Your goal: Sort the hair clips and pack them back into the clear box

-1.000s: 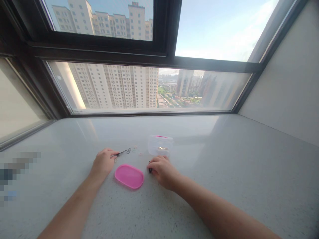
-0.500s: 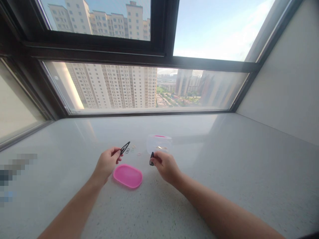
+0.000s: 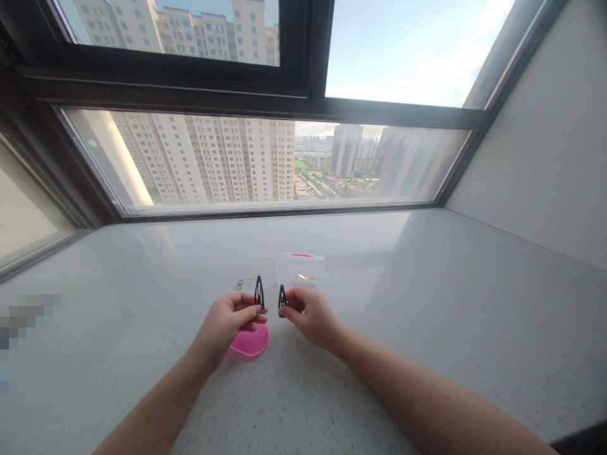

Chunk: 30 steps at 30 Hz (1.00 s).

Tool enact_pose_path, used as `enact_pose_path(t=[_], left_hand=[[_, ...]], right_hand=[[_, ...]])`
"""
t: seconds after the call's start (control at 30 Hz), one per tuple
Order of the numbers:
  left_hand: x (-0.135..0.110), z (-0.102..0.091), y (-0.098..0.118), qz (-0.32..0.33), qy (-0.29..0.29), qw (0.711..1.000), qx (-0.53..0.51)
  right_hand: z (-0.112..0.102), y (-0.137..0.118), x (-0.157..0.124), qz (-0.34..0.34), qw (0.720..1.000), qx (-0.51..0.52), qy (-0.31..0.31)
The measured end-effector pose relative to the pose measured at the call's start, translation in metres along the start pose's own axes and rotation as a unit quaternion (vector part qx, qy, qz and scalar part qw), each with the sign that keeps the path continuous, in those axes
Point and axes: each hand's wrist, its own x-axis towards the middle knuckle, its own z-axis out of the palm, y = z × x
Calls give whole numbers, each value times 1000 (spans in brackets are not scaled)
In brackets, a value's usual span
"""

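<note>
My left hand (image 3: 226,328) pinches a black snap hair clip (image 3: 258,291) and holds it upright above the pink lid (image 3: 253,342). My right hand (image 3: 308,315) pinches a second, shorter black hair clip (image 3: 282,299), also upright, a few centimetres to the right of the first. Both clips hover over the stone sill (image 3: 427,303). Just behind my right hand stands a small clear plastic box (image 3: 300,268) with something thin and golden inside. Several tiny hair bands (image 3: 243,282) lie on the sill left of the box.
The grey speckled sill runs back to a dark-framed window (image 3: 303,107) with tower blocks outside. A pale wall (image 3: 545,145) closes the right side. A blurred patch sits at the far left edge.
Both hands lifted their clips off the sill and drew together towards the middle. The left hand now partly covers the pink lid. The view tilted down slightly.
</note>
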Motion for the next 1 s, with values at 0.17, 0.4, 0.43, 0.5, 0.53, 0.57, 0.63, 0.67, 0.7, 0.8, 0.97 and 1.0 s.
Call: enact_pose_path(t=[0.17,0.4,0.43,0.5,0.53,0.57,0.63,0.67,0.7,0.8,0.97,1.0], left_hand=[[-7,10,3,23,-49,997,50],[-7,14,-1,81,-94,991,42],[-8,15,-1,87,-92,991,39],[-9,15,-1,96,-91,990,37],[-10,15,-1,99,-94,990,38],[-10,15,0,102,-97,989,38],[-11,15,1,108,-106,988,38],[-11,15,1,109,-109,987,38],[-12,15,2,109,-110,987,38],[-13,14,4,105,-105,988,33],[-15,14,7,96,-94,990,32],[-15,14,7,97,-93,990,34]], right_hand=[[-1,-9,-5,-23,998,54,18],[2,-7,-8,-63,992,108,-2],[2,-6,-8,-73,992,107,-5],[2,-5,-8,-91,992,92,-9],[2,-4,-8,-100,992,82,-9],[1,-4,-8,-108,992,70,-7],[-1,-6,-8,-126,991,47,0],[-2,-6,-9,-132,990,38,2],[-3,-7,-9,-136,990,33,2],[-4,-9,-10,-131,991,35,-5],[-3,-9,-10,-126,991,43,-10],[-2,-9,-10,-128,991,42,-11]])
